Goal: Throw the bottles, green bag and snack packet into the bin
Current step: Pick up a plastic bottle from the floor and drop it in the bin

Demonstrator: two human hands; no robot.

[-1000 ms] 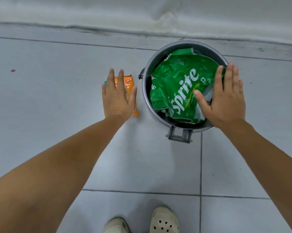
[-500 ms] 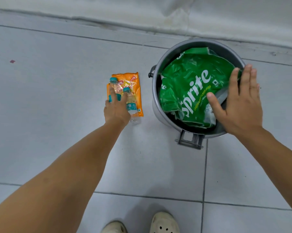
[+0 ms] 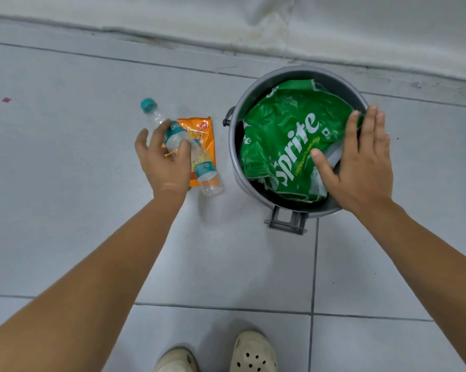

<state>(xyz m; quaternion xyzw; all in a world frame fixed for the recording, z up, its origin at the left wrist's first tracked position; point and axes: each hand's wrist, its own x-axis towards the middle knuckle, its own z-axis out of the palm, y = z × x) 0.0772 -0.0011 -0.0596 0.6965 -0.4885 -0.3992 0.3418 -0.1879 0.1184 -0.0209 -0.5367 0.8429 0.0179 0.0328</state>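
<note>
A grey metal bin point(image 3: 234, 146) stands on the floor with a crumpled green Sprite bag point(image 3: 288, 135) lying in its mouth. My right hand point(image 3: 360, 167) lies flat on the bag's right side, fingers apart. Left of the bin an orange snack packet point(image 3: 206, 130) lies on the tiles. A clear bottle with a teal cap point(image 3: 159, 122) is lifted above it, tilted, held in my left hand point(image 3: 164, 162). A second clear bottle point(image 3: 206, 173) lies on the packet beside that hand.
The floor is pale grey tile with dark grout lines. A white wall base point(image 3: 280, 28) runs behind the bin. The bin's pedal bracket point(image 3: 285, 221) sticks out toward me. My two beige clogs point(image 3: 253, 353) show at the bottom edge.
My left hand closed around one bottle and raised it off the packet, tilting it left. The other bottle stayed lying on the packet. My right hand kept its place on the green bag.
</note>
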